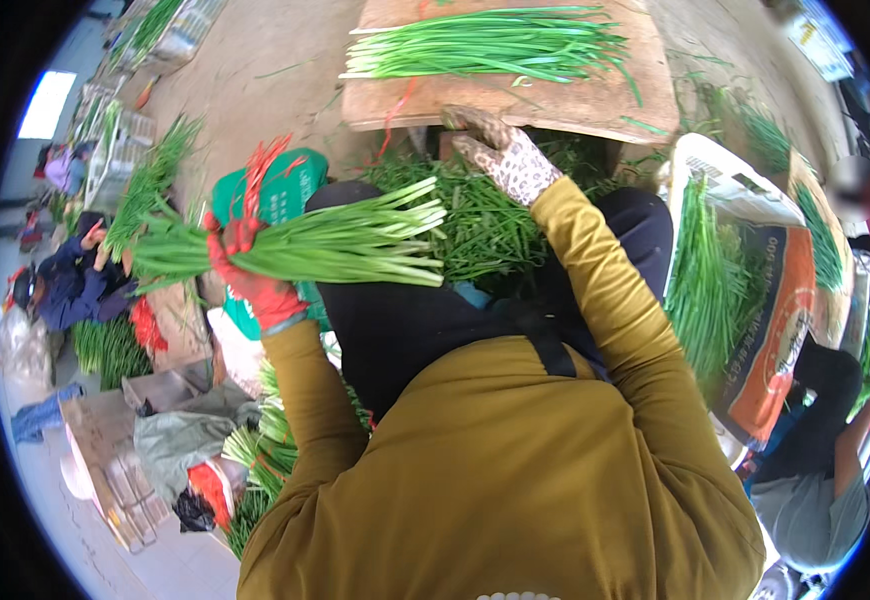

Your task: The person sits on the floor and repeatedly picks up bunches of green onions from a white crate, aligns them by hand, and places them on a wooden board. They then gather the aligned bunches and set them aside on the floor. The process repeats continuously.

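My left hand (244,274), in a red glove, grips a bunch of green garlic chives (330,244) around its leafy part, the pale cut ends pointing right across my lap. My right hand (499,154), in a leopard-print glove with a dirty palm, holds nothing; its fingers are apart near the front edge of a wooden board (435,105). On that board lies a spread layer of chives (480,45), pale ends to the left. A red tie string (399,112) hangs over the board's edge. More red strings (259,169) lie on a green bag beside my left hand.
Loose green leaves (480,240) are heaped between my knees under the board. A white container (679,202) with chives and an orange-blue sack (772,322) stands at right. Tied bunches (266,450) lie at lower left. Other people sit at both sides.
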A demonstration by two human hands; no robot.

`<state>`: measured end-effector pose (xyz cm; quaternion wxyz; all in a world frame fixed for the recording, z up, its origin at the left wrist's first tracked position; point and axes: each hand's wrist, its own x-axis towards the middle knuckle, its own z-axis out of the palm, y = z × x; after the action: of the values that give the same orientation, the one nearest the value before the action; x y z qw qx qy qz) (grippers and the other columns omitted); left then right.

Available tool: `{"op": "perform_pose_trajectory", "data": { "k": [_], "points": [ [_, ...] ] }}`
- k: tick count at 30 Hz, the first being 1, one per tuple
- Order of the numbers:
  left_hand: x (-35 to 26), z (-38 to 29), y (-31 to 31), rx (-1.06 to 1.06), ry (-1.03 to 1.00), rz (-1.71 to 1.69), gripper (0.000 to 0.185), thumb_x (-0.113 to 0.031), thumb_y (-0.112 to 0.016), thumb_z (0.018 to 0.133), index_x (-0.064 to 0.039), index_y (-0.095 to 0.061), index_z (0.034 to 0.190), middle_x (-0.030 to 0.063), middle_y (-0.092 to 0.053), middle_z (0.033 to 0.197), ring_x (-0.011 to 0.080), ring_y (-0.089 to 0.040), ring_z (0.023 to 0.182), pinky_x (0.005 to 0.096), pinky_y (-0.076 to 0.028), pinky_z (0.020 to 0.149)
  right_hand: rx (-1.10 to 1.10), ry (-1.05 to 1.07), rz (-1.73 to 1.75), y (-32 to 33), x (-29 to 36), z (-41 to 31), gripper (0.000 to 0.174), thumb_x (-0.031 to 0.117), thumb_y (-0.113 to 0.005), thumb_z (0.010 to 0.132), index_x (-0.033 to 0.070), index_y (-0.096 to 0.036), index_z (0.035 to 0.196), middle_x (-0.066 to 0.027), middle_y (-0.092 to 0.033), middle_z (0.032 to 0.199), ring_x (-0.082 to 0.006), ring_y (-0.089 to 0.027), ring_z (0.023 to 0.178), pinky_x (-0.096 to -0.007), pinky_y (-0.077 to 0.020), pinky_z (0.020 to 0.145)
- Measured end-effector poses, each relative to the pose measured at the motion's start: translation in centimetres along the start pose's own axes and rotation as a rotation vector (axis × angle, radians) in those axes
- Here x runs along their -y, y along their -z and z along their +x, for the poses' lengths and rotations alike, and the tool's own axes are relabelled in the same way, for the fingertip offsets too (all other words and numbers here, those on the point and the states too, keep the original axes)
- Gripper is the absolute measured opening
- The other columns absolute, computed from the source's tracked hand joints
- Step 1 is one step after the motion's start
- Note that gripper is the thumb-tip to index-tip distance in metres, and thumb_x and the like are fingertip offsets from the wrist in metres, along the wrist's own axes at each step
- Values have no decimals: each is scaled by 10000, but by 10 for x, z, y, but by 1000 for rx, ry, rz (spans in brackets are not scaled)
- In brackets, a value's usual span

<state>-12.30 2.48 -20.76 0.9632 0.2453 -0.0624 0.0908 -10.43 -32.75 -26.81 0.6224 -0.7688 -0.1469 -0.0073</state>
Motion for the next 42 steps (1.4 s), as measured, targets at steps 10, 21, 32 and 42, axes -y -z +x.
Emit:
{"op": "perform_pose_trajectory", "data": {
  "k": [10, 21, 32, 42],
  "points": [
    [9, -10, -7, 23, -23, -23, 225, -178, -484, 930, -77, -549, 1121, -25, -413, 660, 130, -438, 646, 363, -447, 808, 141, -55, -95, -29, 52, -3, 459, 359, -478, 930, 39, -510, 1257, -182, -556, 1225, -296, -514, 1160, -354, -390, 1004],
    [29, -12, -25, -129, -110, 208, 252, -247, -467, 947, -111, -512, 1154, -18, -431, 684, 125, -453, 652, 393, -452, 861, 427, 190, -478, -62, 89, -29, 1040, 337, -796, 599, -10, -230, 1400, -264, -385, 1360, -382, -461, 1193, -407, -372, 1017],
    [41, -21, -40, 50, 40, 105, 438, -331, -516, 912, -59, -470, 1252, 80, -610, 1005, 251, -582, 954, 478, -428, 952, 498, -230, -492, -43, 57, -34, 638, 270, -659, 742, 75, -426, 1303, -224, -636, 961, -359, -620, 893, -414, -497, 816],
    [-18, 9, -135, 198, -704, 1241, 621, -218, -591, 882, -39, -301, 1401, 113, -345, 1438, 255, -293, 1341, 387, -268, 1083, 588, -36, -980, 40, 102, -20, 465, 228, -667, 696, 49, -510, 1095, -195, -641, 788, -367, -621, 778, -466, -485, 692]
  ]
}}
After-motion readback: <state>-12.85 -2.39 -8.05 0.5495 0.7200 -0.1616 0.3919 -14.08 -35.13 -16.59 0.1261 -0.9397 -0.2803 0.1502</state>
